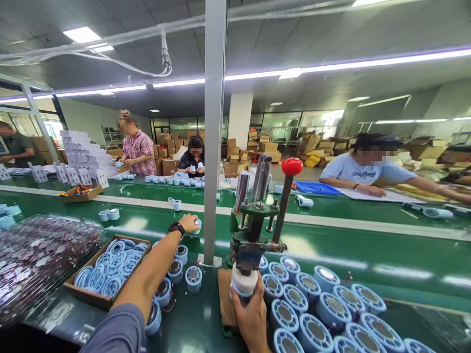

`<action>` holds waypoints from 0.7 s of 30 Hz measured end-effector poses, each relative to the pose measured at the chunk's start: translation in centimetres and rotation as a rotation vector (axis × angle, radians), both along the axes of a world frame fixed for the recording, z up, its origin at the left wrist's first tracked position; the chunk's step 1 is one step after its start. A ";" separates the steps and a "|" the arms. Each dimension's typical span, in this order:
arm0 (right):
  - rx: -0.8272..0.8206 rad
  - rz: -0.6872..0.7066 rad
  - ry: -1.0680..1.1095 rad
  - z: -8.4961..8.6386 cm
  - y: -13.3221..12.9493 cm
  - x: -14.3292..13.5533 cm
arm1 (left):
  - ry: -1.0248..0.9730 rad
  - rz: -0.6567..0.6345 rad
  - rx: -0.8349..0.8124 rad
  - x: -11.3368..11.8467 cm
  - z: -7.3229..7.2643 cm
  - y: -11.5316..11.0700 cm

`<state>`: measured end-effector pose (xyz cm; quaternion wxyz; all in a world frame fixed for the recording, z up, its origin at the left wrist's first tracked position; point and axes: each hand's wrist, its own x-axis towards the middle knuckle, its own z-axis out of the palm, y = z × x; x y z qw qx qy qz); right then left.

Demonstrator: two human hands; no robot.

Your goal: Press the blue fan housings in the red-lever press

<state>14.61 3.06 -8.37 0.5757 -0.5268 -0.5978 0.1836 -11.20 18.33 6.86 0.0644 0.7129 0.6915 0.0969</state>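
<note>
My left hand (190, 223), with a black watch on the wrist, reaches out over the green belt left of the metal post. Its fingers are closed round a small light blue and white part (197, 225). Below the head of the hand press (253, 240), my right hand (251, 314) grips a round blue housing (243, 293) under the white press pad. The press lever with its red knob (292, 166) stands upright. Round blue housings (284, 314) fill the bench right of my right hand, and several more (193, 278) stand beside my left forearm.
A carton of blue rings (70, 288) lies at the left, beside wired parts in clear trays (40, 260). The metal post (214, 137) rises mid-view. Across the belt (331, 245), people work near a blue tray (316, 188).
</note>
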 end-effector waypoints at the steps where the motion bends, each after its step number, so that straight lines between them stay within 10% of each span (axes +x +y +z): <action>1: -0.007 0.000 0.026 0.3 -0.1 -0.1 | 0.003 -0.028 0.006 -0.7 0.8 -0.8; 7: 0.033 -0.028 0.147 1.2 -0.8 -0.8 | -0.046 -0.272 0.056 -2.4 3.7 -13.4; 12: 0.107 -0.072 0.188 1.7 -1.2 -1.0 | -0.122 -0.442 -0.048 3.1 -1.3 -24.4; 16: 0.091 -0.076 0.187 2.3 -2.5 -1.3 | -0.170 -0.266 -0.057 5.9 -6.2 -25.5; 21: 0.096 -0.028 0.032 2.1 -7.6 0.6 | -0.231 -0.181 0.032 6.2 -8.1 -23.7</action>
